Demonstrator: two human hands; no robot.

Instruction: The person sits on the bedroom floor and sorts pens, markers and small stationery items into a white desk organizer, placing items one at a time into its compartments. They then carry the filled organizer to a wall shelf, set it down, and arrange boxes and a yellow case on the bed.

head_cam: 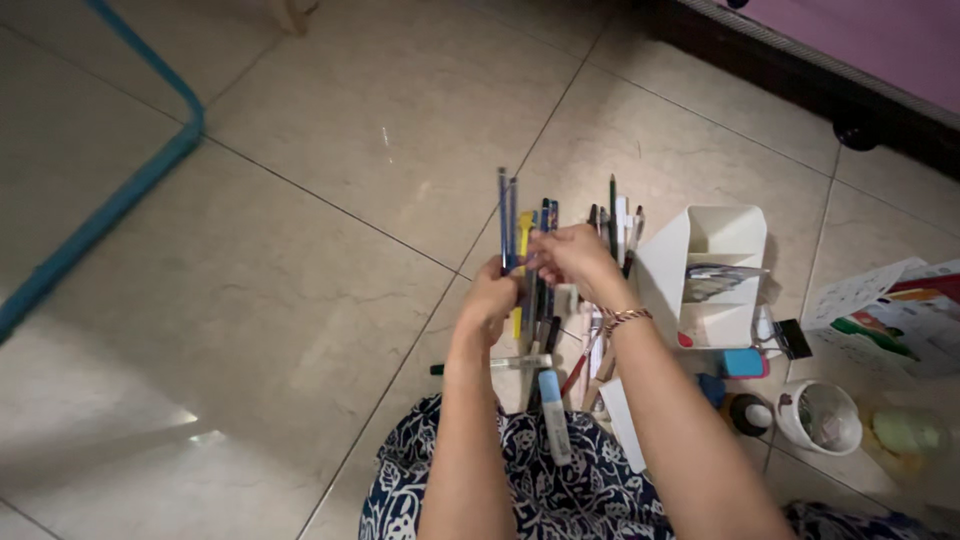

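My left hand (490, 297) grips a bunch of blue pens (507, 215) held upright over the tiled floor. My right hand (572, 255) touches the same bunch from the right, fingers curled on the pens near the left hand. A beaded bracelet (625, 318) circles my right wrist. Below and behind the hands lie several more pens and pencils (545, 345) spread on the floor, among them a yellow one (523, 232) and a dark green one (613, 200). A light blue marker (553, 415) rests on my patterned lap.
A white desk organizer (715, 275) lies on its side to the right. Beside it are a black binder clip (795, 340), a blue eraser (743, 362), a white cup (822, 415), a printed booklet (885, 315) and a blue mat edge (110, 205) at left.
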